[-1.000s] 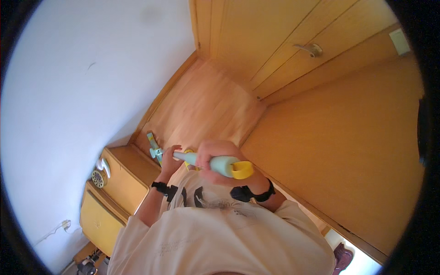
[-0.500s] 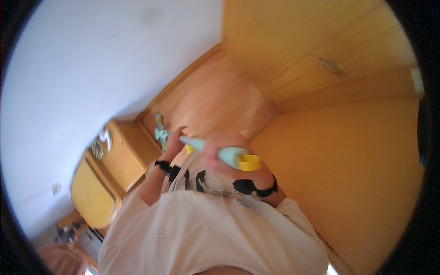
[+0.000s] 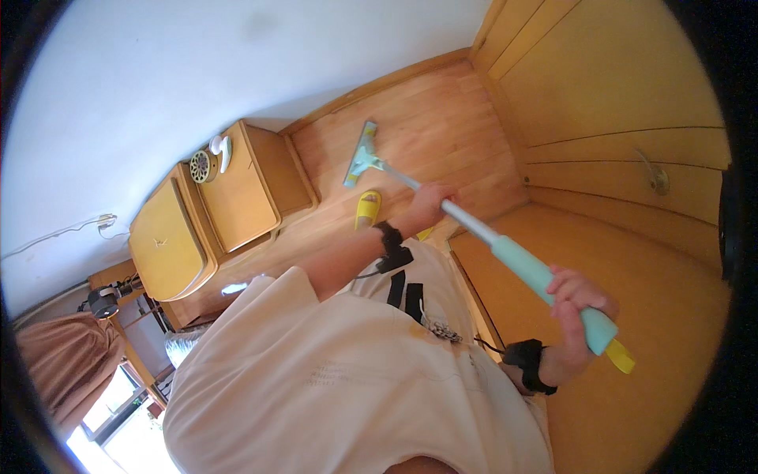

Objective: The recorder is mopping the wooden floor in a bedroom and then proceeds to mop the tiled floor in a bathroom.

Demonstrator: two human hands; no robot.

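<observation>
A mint-green flat-headed mop [image 3: 523, 265] runs slantwise across the middle of the view. Its narrow head [image 3: 364, 158], with yellow patches, is down at the wood floor by the wall. My left hand [image 3: 430, 207] wraps round the grey pole partway along. Higher up, my right hand [image 3: 580, 300] is closed on the thick green grip, near the end with a yellow loop [image 3: 621, 357]. A yellow slipper [image 3: 368, 208] on my foot shows just behind the mop head.
Wooden cabinets [image 3: 237, 201] stand against the white wall on the left, with a small round patterned object [image 3: 203, 166] and a white item [image 3: 225, 150] on top. On the right are a wooden door with a metal handle [image 3: 657, 178] and a broad wooden surface [image 3: 632, 276]. A brown curtain [image 3: 67, 359] hangs lower left.
The mop's grip end has swung right with my right hand, while my left arm has stretched forward. The mop head now shows farther right, and the view has shifted.
</observation>
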